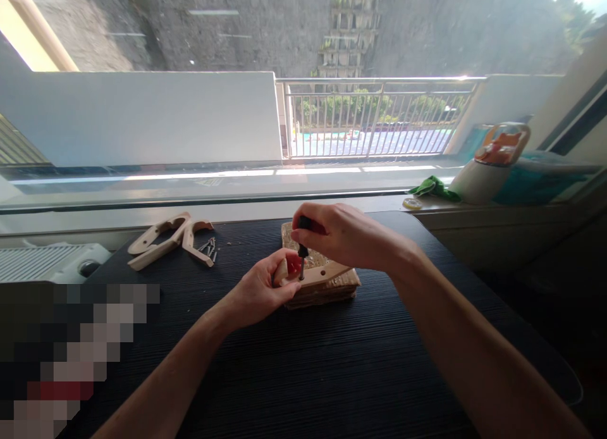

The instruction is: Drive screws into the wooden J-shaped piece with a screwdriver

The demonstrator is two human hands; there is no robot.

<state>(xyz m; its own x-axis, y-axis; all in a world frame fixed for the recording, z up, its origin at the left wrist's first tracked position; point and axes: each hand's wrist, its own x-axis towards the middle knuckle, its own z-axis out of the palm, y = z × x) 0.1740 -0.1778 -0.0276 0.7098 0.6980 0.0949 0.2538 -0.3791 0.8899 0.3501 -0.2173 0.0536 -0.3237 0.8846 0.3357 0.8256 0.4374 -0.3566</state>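
The right hand (327,231) is gripping a screwdriver (303,251); the left hand (264,284) is clasping a wooden piece (313,276) resting on the brown block (327,296). Screws (208,248) are lying left of the block; well right of it, a white container (478,183) is showing something orange near its top.

From close above, the head view faces forward and down over the table (332,369).

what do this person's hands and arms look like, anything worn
The left hand and right hand are ungloved. The left forearm and right forearm are bare, with no sleeve, watch or bracelet in view. Whether rings are worn can't be told.
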